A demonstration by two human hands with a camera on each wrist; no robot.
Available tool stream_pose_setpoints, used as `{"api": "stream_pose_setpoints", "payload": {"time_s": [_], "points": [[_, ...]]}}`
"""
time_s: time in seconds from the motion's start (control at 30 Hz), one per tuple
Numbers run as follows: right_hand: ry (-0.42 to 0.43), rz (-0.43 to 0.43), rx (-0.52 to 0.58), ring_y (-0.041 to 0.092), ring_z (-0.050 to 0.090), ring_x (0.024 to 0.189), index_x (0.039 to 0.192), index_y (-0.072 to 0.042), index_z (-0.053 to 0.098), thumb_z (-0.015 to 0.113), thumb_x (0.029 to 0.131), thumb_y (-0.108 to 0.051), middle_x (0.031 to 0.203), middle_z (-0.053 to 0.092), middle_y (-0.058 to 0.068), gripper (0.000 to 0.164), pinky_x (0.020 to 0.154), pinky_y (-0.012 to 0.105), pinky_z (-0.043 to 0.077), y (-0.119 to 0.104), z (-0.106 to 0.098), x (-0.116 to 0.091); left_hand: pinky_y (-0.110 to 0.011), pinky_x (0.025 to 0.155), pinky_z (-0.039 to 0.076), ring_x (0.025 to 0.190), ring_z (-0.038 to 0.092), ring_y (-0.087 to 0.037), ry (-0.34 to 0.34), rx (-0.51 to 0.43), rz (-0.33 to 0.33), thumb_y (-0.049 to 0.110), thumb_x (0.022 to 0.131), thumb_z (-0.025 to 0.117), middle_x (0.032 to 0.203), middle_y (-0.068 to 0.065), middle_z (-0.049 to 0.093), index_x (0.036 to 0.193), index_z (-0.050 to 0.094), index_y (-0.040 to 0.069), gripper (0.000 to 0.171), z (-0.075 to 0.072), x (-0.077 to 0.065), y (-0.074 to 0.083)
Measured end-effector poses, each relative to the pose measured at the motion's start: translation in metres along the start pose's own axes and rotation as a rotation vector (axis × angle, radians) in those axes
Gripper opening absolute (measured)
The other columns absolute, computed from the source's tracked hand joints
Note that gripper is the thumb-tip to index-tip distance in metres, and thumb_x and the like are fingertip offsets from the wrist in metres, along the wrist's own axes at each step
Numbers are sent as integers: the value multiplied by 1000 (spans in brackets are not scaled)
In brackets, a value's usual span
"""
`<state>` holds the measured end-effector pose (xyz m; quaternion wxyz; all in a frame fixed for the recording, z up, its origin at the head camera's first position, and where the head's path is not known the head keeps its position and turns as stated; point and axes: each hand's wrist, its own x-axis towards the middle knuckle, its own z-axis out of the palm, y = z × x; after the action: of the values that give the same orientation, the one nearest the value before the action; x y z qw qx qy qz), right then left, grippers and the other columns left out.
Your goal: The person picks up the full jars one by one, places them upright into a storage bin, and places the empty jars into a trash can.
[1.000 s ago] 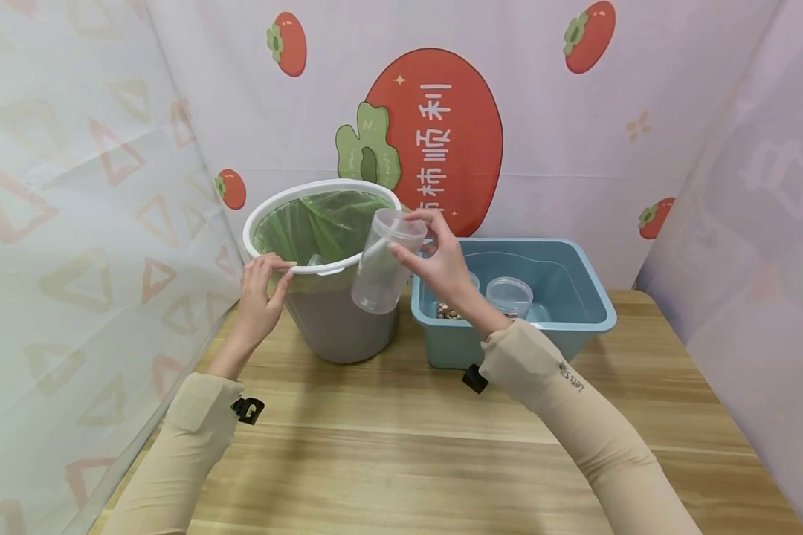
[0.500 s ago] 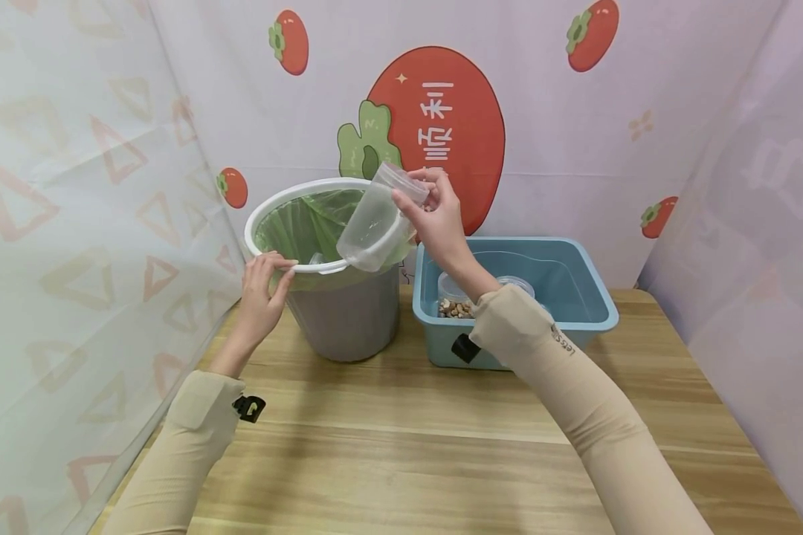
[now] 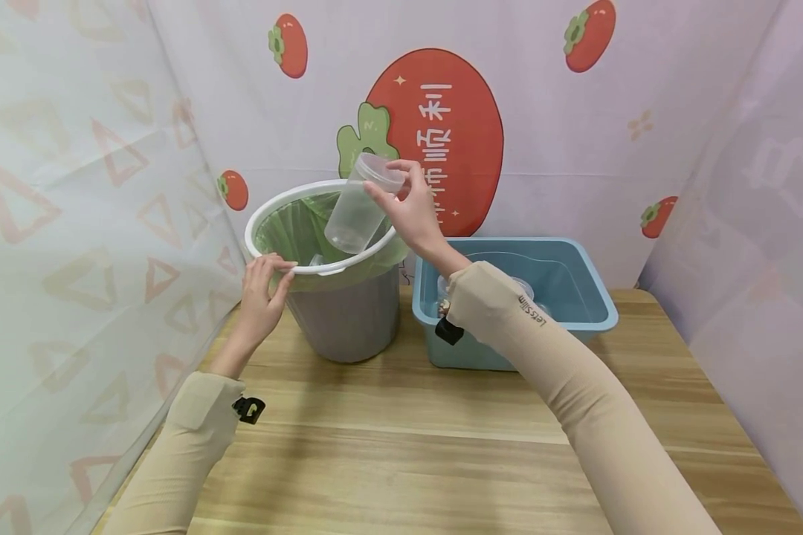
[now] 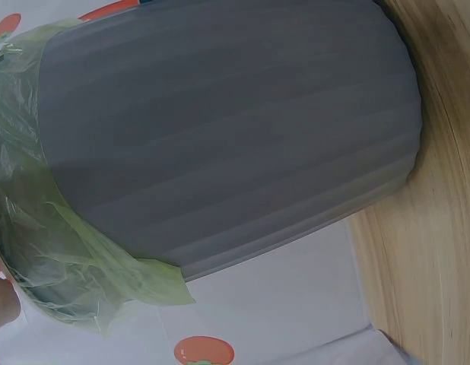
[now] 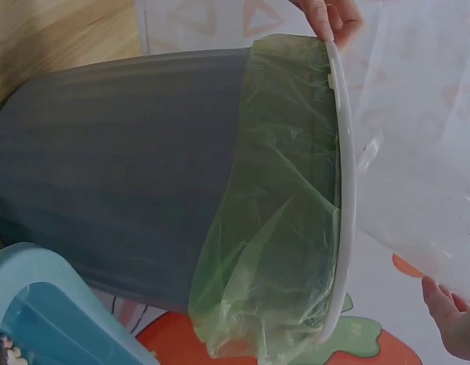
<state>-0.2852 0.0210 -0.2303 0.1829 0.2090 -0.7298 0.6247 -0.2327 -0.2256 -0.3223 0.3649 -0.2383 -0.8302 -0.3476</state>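
My right hand [image 3: 411, 212] grips a clear, see-through plastic jar [image 3: 358, 215] by its ridged end and holds it tilted over the trash can's mouth. The jar's other end slants down toward the front rim. My left hand [image 3: 261, 286] pinches the white rim ring [image 5: 346, 190] of the grey trash can [image 3: 348, 319] at its front left. A thin green bag [image 3: 294, 227] lines the can and hangs over its outside. Some small clear item [image 3: 317, 260] shows inside, near the front rim. In the right wrist view, the jar [image 5: 425, 205] lies just beyond the rim.
To the right of the can stands a light blue tub [image 3: 595, 290]. It holds clear round containers, one with nuts [image 3: 444, 306], partly behind my right forearm. Both stand on a wooden table [image 3: 388, 461]. Printed cloth walls [image 3: 542, 134] enclose the back and sides.
My right hand has carried the jar up and left, from beside the can's right front to over its mouth. My left hand has stayed on the rim.
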Motion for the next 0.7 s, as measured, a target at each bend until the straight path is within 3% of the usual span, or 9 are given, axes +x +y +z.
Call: {"api": "stream_pose_setpoints", "payload": {"time_s": [0.13,0.3,0.5,0.7], "points": [[-41,32,-36,17,47,108,119,-9,40,65,80,-27,122,45,6,50,87,25,43,3,5,0,-50,95,22,107,39,-37,2,2,2,-3,82,55,98,-23,51,96,56,-5,14,1,-1,-1],[-97,79,-79,20,47,110,120,-8,40,66,80,-25,121,47,8,50,84,27,46,6,7,-3,-50,95,22,108,39,-37,-2,2,0,-3,82,55,98,-22,51,96,56,-4,14,1,-1,-2],[-179,85,-150,21,42,120,121,-9,46,63,82,-24,126,46,5,46,94,31,38,9,3,-8,-50,95,22,108,38,-37,-3,4,-9,-3,82,55,98,-22,50,96,56,-4,14,1,-1,-2],[-200,61,-185,19,44,115,118,-8,48,62,83,-22,121,48,6,41,94,32,38,11,-7,-18,-50,95,22,108,39,-37,0,0,-8,-4,82,55,98,-22,50,96,56,-5,14,1,-1,-1]]}}
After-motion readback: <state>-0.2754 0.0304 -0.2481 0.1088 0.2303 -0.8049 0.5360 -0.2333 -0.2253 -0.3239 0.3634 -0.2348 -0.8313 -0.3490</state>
